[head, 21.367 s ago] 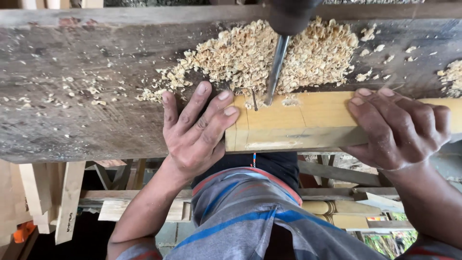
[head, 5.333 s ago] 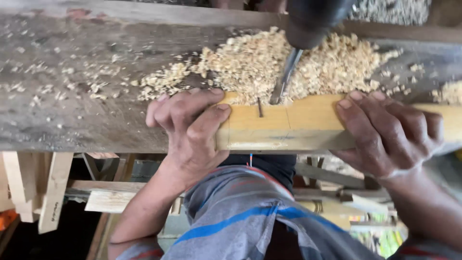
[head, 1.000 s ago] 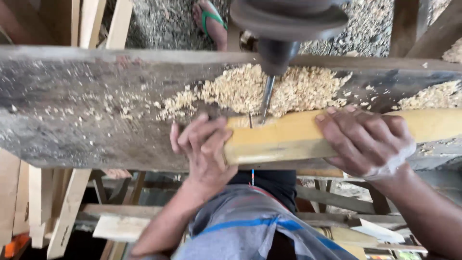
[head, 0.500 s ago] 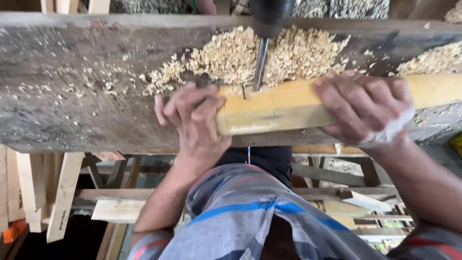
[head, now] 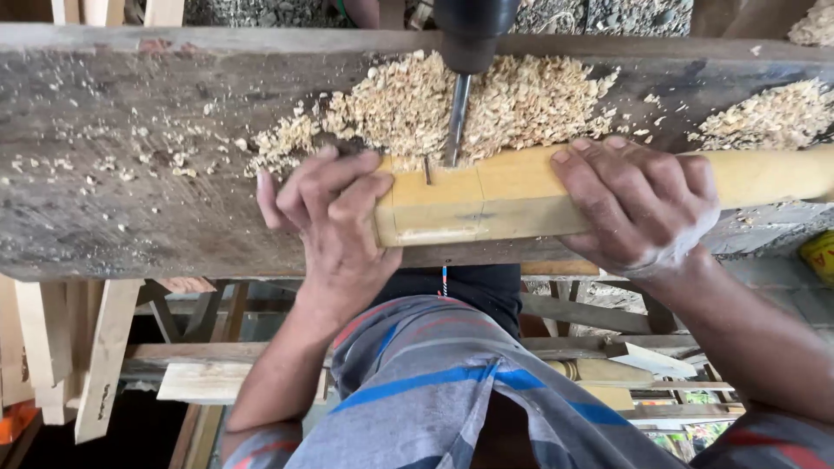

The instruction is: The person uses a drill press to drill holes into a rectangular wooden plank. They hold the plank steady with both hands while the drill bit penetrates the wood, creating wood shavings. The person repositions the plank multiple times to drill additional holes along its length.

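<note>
A squared yellow wooden post (head: 486, 204) lies across a worn grey work table (head: 130, 200). My left hand (head: 334, 221) grips the post's left end, fingers wrapped over its top. My right hand (head: 638, 204) presses down on the post further right. A metal drill bit (head: 455, 122) hangs from a dark chuck (head: 473, 30) and meets the post's far edge between my hands. A small nail (head: 426, 170) stands in the post just left of the bit.
A heap of pale wood shavings (head: 460, 100) lies behind the post, with another pile (head: 764, 117) at the right. Loose timber pieces (head: 95, 347) and turned posts (head: 599, 373) lie under the table. Someone's foot shows at the top edge.
The view has shifted slightly; the post and both hands sit a little lower and further left in the frame. Both hands keep their hold and the bit stays at the post's far edge.
</note>
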